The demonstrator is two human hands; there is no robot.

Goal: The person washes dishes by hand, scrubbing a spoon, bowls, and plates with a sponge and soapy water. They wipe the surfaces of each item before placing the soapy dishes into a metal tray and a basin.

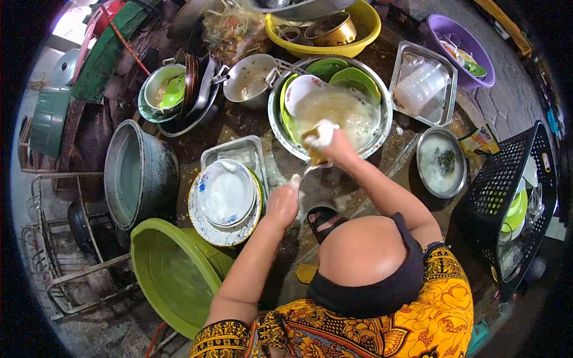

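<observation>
My left hand is closed round a thin metal utensil; foam sits at the thumb, and I cannot make out the utensil's kind. Closed as well, my right hand presses a soapy brownish scrubber against the utensil's far end, with white suds over the fingers. Just beyond it stands a large metal basin of cloudy, foamy water. Green plates and a white bowl lean inside that basin. Left of my left hand, white plates are stacked on a metal tray.
At right are a bowl of suds and a black crate with dishes. A green tub and a metal pot stand left. Behind are a saucepan, a yellow basin and a purple basin.
</observation>
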